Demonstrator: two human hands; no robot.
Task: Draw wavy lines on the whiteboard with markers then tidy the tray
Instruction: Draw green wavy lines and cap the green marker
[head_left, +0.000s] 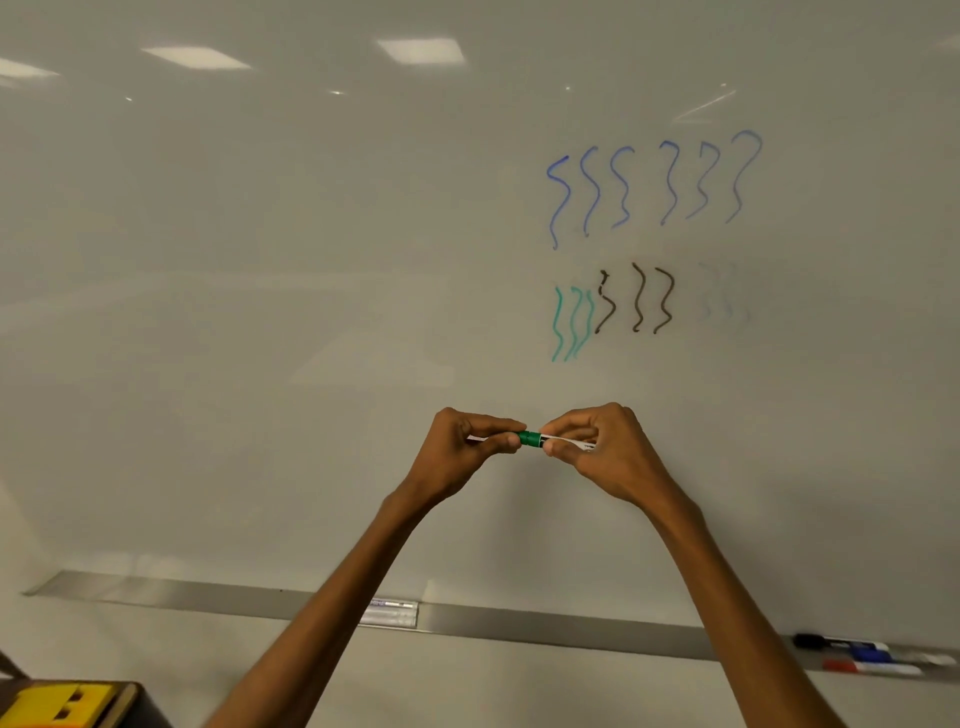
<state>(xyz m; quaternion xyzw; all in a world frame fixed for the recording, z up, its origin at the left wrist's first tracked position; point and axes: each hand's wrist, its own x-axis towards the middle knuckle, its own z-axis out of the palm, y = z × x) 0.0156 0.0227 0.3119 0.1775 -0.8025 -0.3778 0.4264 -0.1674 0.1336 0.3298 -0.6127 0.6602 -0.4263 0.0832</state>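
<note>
The whiteboard (260, 260) already carries blue, green and brown wavy lines (649, 187), so I judge the drawing mostly done. Tidying the tray (519, 621) below is left. Black, blue and red markers (857, 654) lie at its right end, and my forearms hide part of it. My left hand (457, 452) and right hand (602, 452) each pinch one end of the green marker (531, 439), level before the board. I cannot tell whether I am capping or uncapping it.
</note>
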